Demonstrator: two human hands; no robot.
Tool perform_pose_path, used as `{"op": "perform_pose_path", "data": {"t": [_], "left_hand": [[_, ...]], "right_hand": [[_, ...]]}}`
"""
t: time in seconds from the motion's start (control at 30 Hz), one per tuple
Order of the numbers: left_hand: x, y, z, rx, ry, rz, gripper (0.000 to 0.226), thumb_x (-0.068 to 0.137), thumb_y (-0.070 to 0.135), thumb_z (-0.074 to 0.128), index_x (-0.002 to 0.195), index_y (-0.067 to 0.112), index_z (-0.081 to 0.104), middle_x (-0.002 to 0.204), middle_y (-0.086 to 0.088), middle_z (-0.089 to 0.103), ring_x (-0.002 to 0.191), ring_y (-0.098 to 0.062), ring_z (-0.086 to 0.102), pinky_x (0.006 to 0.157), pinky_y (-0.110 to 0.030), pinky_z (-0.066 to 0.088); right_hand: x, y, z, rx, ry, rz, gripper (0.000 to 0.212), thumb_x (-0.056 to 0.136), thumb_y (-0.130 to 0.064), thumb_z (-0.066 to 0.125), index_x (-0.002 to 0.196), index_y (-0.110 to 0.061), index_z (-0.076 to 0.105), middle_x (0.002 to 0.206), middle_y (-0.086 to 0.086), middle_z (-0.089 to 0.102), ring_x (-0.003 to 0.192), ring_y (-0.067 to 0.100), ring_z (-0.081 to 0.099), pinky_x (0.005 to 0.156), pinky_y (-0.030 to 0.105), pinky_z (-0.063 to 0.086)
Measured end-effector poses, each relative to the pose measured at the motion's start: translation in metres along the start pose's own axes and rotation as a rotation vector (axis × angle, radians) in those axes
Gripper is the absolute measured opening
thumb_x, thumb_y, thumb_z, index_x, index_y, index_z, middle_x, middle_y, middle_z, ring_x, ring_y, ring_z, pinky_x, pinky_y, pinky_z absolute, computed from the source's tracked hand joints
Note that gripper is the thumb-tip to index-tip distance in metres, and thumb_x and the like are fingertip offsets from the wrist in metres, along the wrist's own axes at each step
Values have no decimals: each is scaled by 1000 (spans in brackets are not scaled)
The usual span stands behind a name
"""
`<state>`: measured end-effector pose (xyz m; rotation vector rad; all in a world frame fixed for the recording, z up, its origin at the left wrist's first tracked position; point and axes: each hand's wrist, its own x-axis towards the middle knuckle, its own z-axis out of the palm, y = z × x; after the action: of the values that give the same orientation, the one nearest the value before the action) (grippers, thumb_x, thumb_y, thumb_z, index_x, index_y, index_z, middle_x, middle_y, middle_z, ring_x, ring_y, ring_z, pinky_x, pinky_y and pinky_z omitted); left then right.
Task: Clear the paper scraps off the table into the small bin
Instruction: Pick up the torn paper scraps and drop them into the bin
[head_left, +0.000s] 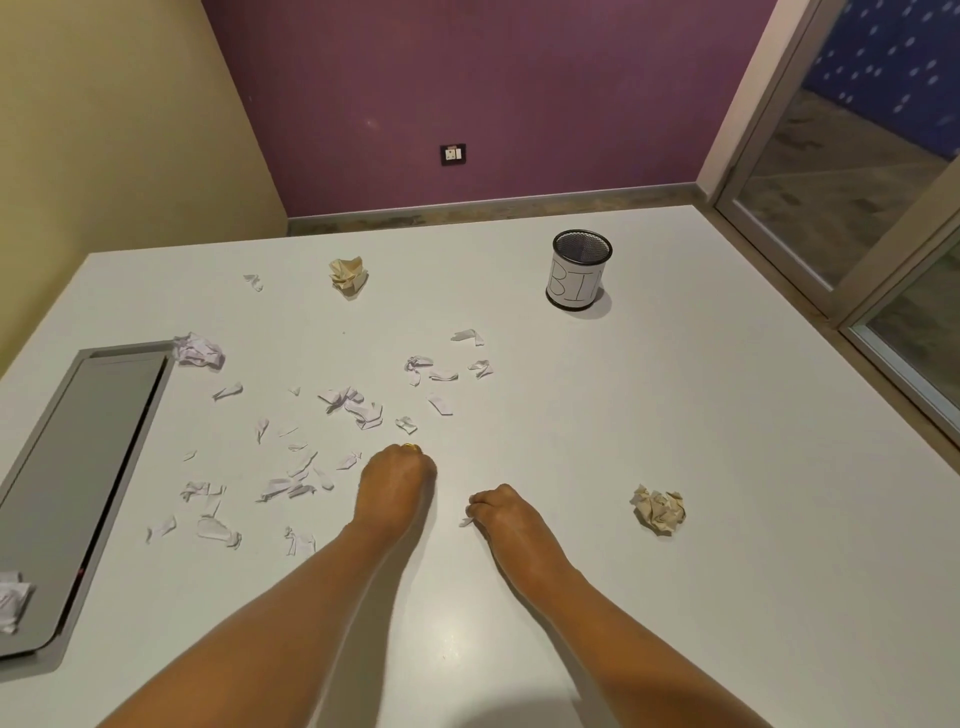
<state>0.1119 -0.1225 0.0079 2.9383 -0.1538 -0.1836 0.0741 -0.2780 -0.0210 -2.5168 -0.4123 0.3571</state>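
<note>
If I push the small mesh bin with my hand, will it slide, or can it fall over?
The bin stands upright, taller than wide, and looks empty, so it is probably light. A low push would likely slide it over the smooth table; a push near its rim might tip it, and then it could roll.

Single head cam, wide-angle, looking forward and down from above the near edge.

Close over the flat white table: both bare forearms enter from 6 o'clock, left hand and right hand near frame centre. Far table edge, purple back wall at 12. Black mesh cylindrical bin with white paper label at 1, glass door frame at 2, grey recessed panel at 9. No second view.
</note>
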Motion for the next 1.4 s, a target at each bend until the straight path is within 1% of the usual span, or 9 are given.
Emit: {"op": "perform_pose_path", "data": {"t": [0.13, 0.27, 0.37, 0.5, 0.57, 0.7, 0.9, 1.17, 1.4], "left_hand": [[-8, -34, 4, -164, 214, -118, 18, 87, 8, 55, 82, 8, 72, 82, -12, 70, 87, -34, 62, 69, -38, 48], [-19, -52, 5, -331, 338, -327, 16, 87, 13, 58, 93, 13, 73, 83, -9, 75, 88, -27, 63, 61, -27, 40], [-28, -61, 9, -333, 295, -294, 16, 85, 6, 57, 81, 10, 72, 80, -6, 75, 82, -25, 62, 58, -25, 35], [-34, -62, 15, -338, 207, -189, 23, 87, -4, 47, 78, 1, 67, 86, -2, 70, 92, -22, 65, 64, -31, 43], [-37, -59, 16, -317, 177, -129, 23, 87, -5, 43, 81, 0, 65, 87, -4, 69, 95, -23, 64, 65, -31, 44], [-47, -53, 14, -263, 148, -79, 28, 92, 16, 47, 108, 4, 67, 114, -8, 67, 111, -25, 58, 84, -33, 49], [-56, -49, 15, -198, 113, -20, 23, 91, 13, 52, 108, 5, 65, 108, -6, 67, 104, -26, 59, 76, -36, 54], [-45, -40, 15, -251, 97, -99, 22, 89, 3, 49, 91, 0, 71, 89, -16, 70, 91, -30, 61, 77, -36, 47], [-26, -28, 11, -304, 110, -197, 24, 87, 3, 50, 98, 3, 72, 99, -17, 71, 92, -28, 64, 82, -31, 46]], "right_hand": [[0, 0, 0, 17, 12, -10, 28, 94, 2, 38, 113, 2, 59, 121, 17, 54, 114, 31, 46, 97, 37, 40], [1, 1, 1, 35, 22, -23, 28, 94, 3, 39, 112, 2, 59, 119, 18, 55, 112, 30, 47, 95, 36, 40], [1, 2, 3, 54, 51, -36, 26, 94, 3, 40, 111, 2, 61, 118, 18, 56, 111, 27, 48, 95, 34, 40], [-1, 5, 8, 37, 120, -95, 23, 94, -3, 47, 109, -1, 65, 117, 7, 63, 113, 16, 51, 94, 14, 39], [-1, 5, 8, 20, 121, -107, 23, 93, -2, 48, 107, -1, 65, 116, 7, 64, 113, 17, 51, 93, 17, 41], [1, 5, 7, -11, 118, -115, 24, 94, -4, 47, 109, -1, 65, 117, 6, 64, 112, 18, 52, 92, 21, 43], [0, 4, 6, -33, 99, -108, 26, 95, -3, 44, 111, -2, 64, 121, 6, 62, 115, 17, 49, 94, 22, 43], [2, 8, 5, -46, 63, -114, 25, 95, -6, 44, 113, -3, 62, 120, 5, 61, 115, 15, 47, 92, 20, 40], [13, 17, -6, 25, 81, -52, 22, 95, -6, 45, 103, 1, 64, 111, 10, 64, 107, 19, 51, 82, 13, 33]]}}
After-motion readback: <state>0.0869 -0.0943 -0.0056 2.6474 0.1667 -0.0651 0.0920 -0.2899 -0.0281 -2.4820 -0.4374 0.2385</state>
